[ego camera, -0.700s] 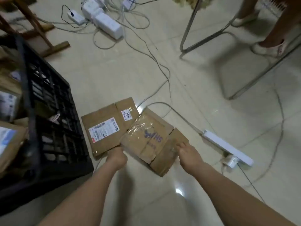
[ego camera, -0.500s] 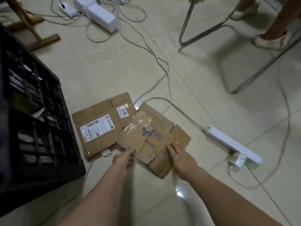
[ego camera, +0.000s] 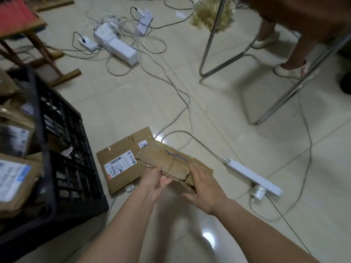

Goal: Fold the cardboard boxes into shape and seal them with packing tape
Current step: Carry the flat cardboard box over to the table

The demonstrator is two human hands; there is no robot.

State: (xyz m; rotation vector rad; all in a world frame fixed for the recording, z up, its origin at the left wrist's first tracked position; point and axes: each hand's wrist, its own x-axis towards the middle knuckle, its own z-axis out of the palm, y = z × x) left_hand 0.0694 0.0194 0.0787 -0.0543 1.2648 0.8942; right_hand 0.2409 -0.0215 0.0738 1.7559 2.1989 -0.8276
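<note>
Evidently both hands lift the flattened cardboard box (ego camera: 171, 164) off the floor (ego camera: 133, 103) to open it; left hand (ego camera: 155, 180) pinches its near edge, right hand (ego camera: 204, 184) curls round its flap; beneath lies a labelled flat box (ego camera: 118, 164).

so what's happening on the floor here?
A person is lifting a flattened cardboard box off the tiled floor, gripping its near edge with the left hand and right hand. A second flat box with a shipping label lies partly under it, beside a black crate. Nothing is folded or taped yet.
</note>
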